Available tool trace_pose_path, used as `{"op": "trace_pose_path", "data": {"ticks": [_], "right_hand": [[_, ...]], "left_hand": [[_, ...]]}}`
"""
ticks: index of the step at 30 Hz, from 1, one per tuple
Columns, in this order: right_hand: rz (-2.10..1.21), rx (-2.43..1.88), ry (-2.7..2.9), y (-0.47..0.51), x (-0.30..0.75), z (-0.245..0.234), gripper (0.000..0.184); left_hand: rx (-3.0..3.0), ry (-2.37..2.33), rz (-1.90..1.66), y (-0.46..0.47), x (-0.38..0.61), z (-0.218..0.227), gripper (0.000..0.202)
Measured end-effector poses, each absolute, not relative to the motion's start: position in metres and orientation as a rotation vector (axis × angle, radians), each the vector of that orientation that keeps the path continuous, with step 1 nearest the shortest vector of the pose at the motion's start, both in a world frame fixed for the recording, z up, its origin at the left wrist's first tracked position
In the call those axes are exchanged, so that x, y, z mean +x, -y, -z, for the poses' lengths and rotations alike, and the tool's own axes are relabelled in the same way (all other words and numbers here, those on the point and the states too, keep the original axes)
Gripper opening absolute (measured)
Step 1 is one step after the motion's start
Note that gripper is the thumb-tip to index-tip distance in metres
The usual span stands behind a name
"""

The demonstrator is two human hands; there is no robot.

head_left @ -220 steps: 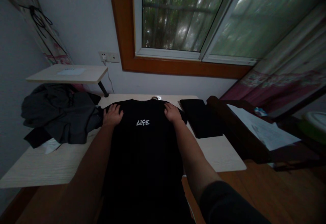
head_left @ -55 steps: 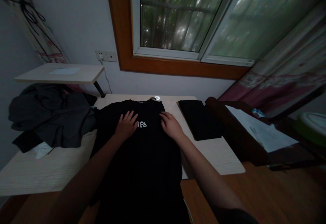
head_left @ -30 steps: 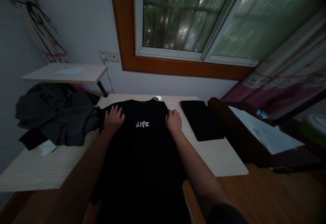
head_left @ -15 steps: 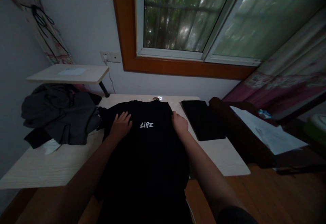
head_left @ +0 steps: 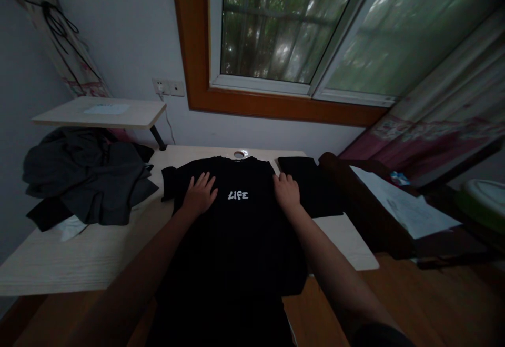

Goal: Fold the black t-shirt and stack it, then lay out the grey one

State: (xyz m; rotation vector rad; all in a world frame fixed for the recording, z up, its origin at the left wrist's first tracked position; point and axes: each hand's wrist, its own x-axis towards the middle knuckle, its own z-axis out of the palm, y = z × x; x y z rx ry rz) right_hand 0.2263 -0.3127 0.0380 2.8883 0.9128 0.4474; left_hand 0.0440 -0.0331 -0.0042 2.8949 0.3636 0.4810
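Note:
A black T-shirt [head_left: 240, 241] with white lettering lies spread over the pale desk, its neckline toward the wall and its lower part at the near edge. My left hand [head_left: 200, 195] rests flat on the left side of its chest, fingers spread. On the other side, my right hand [head_left: 286, 191] has its fingers bent down onto the shirt near the right shoulder, closed on the cloth. Just right of that hand lies a folded black cloth [head_left: 311, 184], partly covered by the shirt and hard to tell apart from it.
Rumpled dark grey clothing [head_left: 90, 173] is heaped at the desk's left, below a small raised shelf [head_left: 98, 112]. Beyond the desk's right end, papers [head_left: 402, 205] lie on a dark brown surface. The window wall [head_left: 236, 136] bounds the back.
The T-shirt has shifted right across the desk together with both hands, now overlapping the folded black cloth. Its left sleeve has come away from the grey heap. The view has turned slightly.

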Motion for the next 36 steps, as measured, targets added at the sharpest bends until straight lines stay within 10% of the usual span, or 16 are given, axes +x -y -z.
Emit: {"op": "trace_pose_path", "data": {"ticks": [36], "right_hand": [[-0.345,3.219,-1.039,0.29,0.255,0.015,0.058]], "left_hand": [[2.866,-0.99,-0.386,-0.038,0.02,0.011,0.058]]}}
